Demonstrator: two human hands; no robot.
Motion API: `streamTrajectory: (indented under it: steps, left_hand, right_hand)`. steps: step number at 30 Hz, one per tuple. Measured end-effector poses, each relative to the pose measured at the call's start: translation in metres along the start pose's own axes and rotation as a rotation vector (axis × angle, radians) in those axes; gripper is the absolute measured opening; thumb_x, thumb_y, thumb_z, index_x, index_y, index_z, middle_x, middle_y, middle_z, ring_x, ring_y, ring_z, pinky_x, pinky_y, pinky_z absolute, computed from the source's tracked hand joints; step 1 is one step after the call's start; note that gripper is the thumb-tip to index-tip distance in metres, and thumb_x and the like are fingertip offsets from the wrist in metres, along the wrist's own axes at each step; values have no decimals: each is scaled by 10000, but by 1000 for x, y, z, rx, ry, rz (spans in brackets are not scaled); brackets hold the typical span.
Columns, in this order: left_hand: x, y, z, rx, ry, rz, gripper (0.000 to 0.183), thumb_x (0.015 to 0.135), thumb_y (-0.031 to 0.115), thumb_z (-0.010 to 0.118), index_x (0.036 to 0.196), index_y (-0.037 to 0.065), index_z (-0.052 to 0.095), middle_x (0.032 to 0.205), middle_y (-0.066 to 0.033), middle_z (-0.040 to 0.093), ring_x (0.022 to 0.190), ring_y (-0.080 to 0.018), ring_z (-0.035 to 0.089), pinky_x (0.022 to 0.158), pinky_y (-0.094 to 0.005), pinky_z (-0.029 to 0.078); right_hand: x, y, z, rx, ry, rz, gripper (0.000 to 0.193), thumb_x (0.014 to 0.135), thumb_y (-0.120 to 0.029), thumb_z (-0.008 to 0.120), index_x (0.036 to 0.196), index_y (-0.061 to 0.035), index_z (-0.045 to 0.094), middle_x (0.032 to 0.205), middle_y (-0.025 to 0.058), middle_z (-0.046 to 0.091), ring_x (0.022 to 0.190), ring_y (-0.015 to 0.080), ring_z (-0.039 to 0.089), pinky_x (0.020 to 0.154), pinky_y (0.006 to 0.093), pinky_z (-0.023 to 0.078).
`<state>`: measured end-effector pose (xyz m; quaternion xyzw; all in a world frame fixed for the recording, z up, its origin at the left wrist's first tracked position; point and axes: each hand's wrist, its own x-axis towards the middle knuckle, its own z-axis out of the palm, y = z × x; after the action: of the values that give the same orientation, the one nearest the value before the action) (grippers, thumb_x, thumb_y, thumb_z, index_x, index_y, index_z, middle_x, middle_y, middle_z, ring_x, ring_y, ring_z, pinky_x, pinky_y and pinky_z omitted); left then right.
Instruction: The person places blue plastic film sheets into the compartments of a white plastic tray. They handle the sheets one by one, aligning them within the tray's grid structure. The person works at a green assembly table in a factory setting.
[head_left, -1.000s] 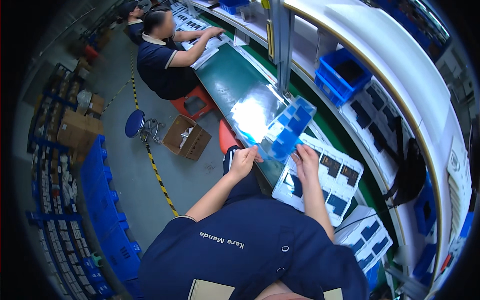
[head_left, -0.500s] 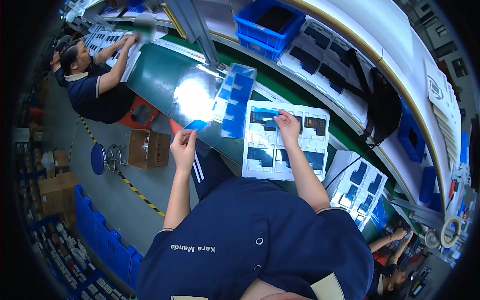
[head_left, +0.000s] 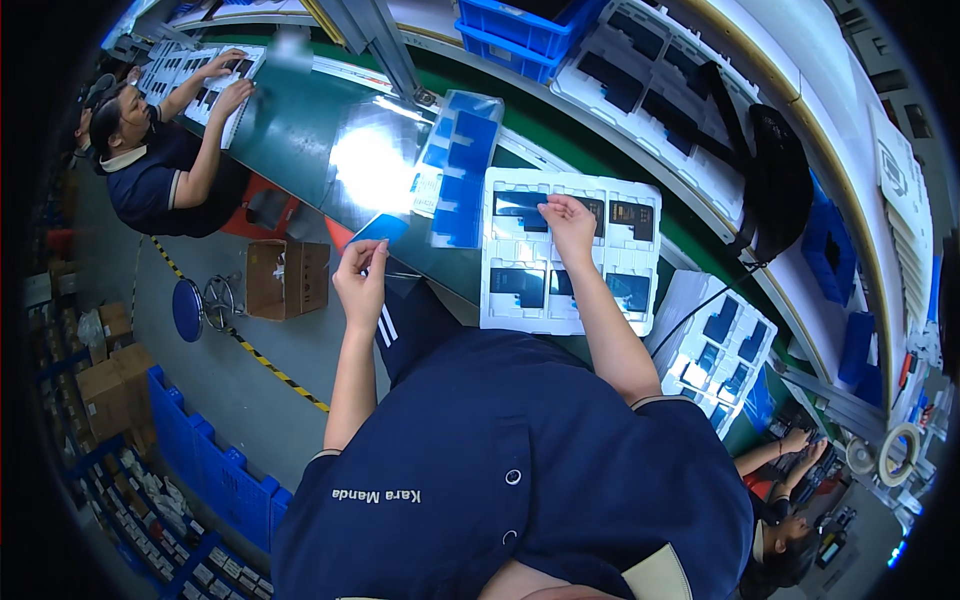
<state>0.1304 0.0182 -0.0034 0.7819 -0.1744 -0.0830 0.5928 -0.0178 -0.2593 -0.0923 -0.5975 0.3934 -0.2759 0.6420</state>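
My left hand [head_left: 360,275] pinches a blue film piece [head_left: 383,229] between thumb and fingertips, beside the table's near edge. My right hand [head_left: 571,228] is over the white moulded tray [head_left: 487,300], its fingers drawn together at the right end of a flat black part [head_left: 519,204] with blue edging, in the upper left pocket. Whether those fingertips hold anything small is hidden. Several similar black parts lie in the other pockets, some partly behind my right hand and forearm. Left of the tray lies a clear sheet with blue film shapes [head_left: 462,205].
A second stack of white trays [head_left: 690,300] stands at the right, crossed by a black cable. Blue bins [head_left: 510,45] and a black bag [head_left: 780,180] are on the shelf. One co-worker [head_left: 165,180] handles trays far left; another [head_left: 785,535] sits lower right.
My view has shifted slightly. The part under my right hand showed bluer before and looks darker now. My left hand still holds the film. The far-left co-worker's hands have moved apart.
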Motion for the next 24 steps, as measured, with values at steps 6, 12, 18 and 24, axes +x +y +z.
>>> streamTrajectory:
  steps: [6,12,18,24]
  left_hand:
    - [-2,3,5,-27,-22,-5,95,866,60,624,879,-32,606,799,-61,675,751,-73,617,715,-201,473]
    - [-4,5,5,-35,-24,-1,98,867,62,623,876,-33,603,805,-63,674,754,-77,617,722,-201,471]
    - [-6,6,4,-22,-27,2,103,865,60,624,889,-38,602,812,-65,674,755,-82,622,713,-203,475]
    - [-8,32,11,-93,-33,15,294,865,35,612,1140,-39,539,820,-81,669,768,-91,632,693,-194,476]
  right_hand:
    - [0,-2,-1,-73,1,-34,187,744,-9,721,918,27,662,795,43,653,699,66,576,674,191,479]
    - [0,4,1,-80,22,-83,181,743,-20,721,910,23,666,776,41,660,679,66,577,656,195,482]
    - [-1,5,3,-112,42,-114,162,744,-24,712,892,25,667,773,51,668,648,69,578,636,202,486]
    - [-10,-15,10,-315,106,-279,134,728,-20,690,851,29,669,712,82,664,602,117,611,607,235,500]
